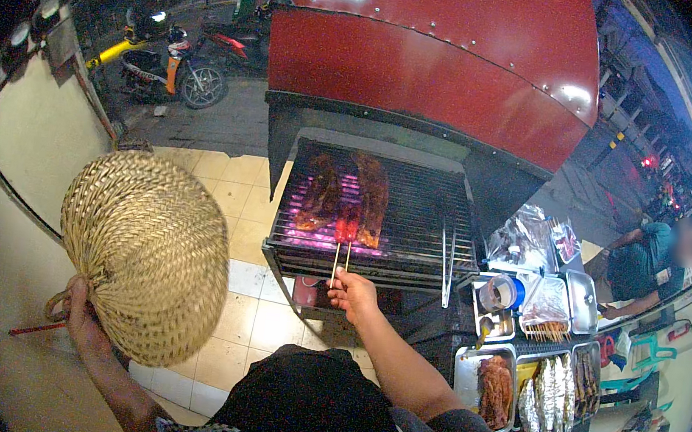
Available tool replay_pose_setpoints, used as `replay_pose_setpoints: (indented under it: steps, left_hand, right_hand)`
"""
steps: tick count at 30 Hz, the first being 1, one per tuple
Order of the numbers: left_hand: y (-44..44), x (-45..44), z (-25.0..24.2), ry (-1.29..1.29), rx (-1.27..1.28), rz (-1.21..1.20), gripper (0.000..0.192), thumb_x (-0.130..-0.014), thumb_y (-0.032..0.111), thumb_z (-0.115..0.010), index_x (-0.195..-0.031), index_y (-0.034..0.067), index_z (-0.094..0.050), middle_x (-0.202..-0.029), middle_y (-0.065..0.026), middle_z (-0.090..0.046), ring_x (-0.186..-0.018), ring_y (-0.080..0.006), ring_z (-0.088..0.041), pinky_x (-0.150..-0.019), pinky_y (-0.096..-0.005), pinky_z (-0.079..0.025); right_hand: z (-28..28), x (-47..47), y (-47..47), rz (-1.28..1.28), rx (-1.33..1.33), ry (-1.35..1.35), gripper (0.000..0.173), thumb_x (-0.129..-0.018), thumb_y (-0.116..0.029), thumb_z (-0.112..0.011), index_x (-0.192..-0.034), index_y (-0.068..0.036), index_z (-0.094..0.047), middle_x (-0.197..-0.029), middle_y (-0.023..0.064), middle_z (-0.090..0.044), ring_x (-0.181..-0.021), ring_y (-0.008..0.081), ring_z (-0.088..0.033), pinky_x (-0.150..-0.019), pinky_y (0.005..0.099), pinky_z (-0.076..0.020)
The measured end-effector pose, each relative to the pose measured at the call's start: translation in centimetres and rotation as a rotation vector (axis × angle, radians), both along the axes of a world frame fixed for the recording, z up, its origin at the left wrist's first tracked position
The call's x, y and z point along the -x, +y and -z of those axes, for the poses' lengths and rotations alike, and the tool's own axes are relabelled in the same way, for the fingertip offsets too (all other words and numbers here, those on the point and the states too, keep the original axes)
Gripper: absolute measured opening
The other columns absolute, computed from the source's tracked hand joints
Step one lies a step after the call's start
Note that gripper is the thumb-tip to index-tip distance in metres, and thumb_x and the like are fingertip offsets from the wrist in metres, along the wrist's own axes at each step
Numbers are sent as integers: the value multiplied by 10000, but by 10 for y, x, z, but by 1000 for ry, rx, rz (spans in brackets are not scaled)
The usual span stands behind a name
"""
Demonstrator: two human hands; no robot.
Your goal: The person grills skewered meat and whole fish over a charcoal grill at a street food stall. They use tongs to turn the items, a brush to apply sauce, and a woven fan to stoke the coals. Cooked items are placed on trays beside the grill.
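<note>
My left hand (pixel 78 304) grips the handle of a woven palm-leaf fan (pixel 149 257), held to the left of the grill. With the fingers of my right hand (pixel 353 295) I pinch a bamboo skewer at the grill's front edge. Two skewered red sausages (pixel 347 226) lie side by side on the charcoal grill's grate (pixel 417 211). On either side of them is a slab of browned meat, one at left (pixel 321 194) and one at right (pixel 370 199). Coals glow pinkish beneath. Metal tongs (pixel 446 266) rest on the grate's right part, their ends over the front edge.
A red metal hood (pixel 433 66) overhangs the grill. Right of it stand metal trays with raw meat (pixel 495 393), foil-wrapped skewers (pixel 547 392) and plastic-covered skewers (pixel 546 303), plus a plastic tub (pixel 499 293). A person (pixel 641 262) is at far right; a motorcycle (pixel 173 71) is parked at upper left.
</note>
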State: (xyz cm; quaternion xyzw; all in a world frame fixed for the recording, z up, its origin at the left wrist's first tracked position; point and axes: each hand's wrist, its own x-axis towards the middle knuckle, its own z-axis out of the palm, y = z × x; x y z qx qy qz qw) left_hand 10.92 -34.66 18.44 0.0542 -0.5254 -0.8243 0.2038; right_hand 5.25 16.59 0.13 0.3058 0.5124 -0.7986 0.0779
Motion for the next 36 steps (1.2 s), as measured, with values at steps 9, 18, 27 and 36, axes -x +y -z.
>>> replay_pose_setpoints:
  steps: [9, 18, 27, 36]
  left_hand:
    - [-5, -12, -13, 465, -199, 290, 363, -1029, 255, -628, -1309, 27, -583, -1297, -106, -640, -1217, -257, -602, -1062, -406, -478]
    - [-9, -12, 2, 164, -257, 31, 382, -1031, 258, -629, -1331, 29, -572, -1325, -110, -627, -1253, -262, -585, -1076, -421, -472]
    - [-47, 5, 26, 54, -224, -164, 465, -1051, 346, -583, -1396, 40, -523, -1350, -131, -607, -1276, -303, -568, -1075, -463, -471]
    - [-24, 11, 24, 29, -212, -67, 340, -1049, 325, -603, -1259, 57, -611, -1299, -97, -633, -1239, -254, -569, -1090, -440, -444]
  right_hand:
    - [-73, 17, -13, -411, -1486, 148, 317, -883, -321, -756, -1058, -57, -750, -913, 201, -758, -887, 384, -748, -787, 481, -598]
    - [-85, 22, -26, -396, -1358, -55, 240, -913, -210, -658, -951, 12, -741, -1012, 269, -738, -983, 439, -716, -892, 524, -564]
    - [-77, 46, -28, -481, -1305, -108, 302, -863, -180, -657, -1049, 37, -754, -1109, 303, -724, -1053, 459, -707, -940, 521, -563]
    - [-88, 47, -28, -471, -1335, -76, 313, -860, -195, -642, -1035, 39, -754, -1102, 312, -717, -1042, 464, -705, -928, 525, -558]
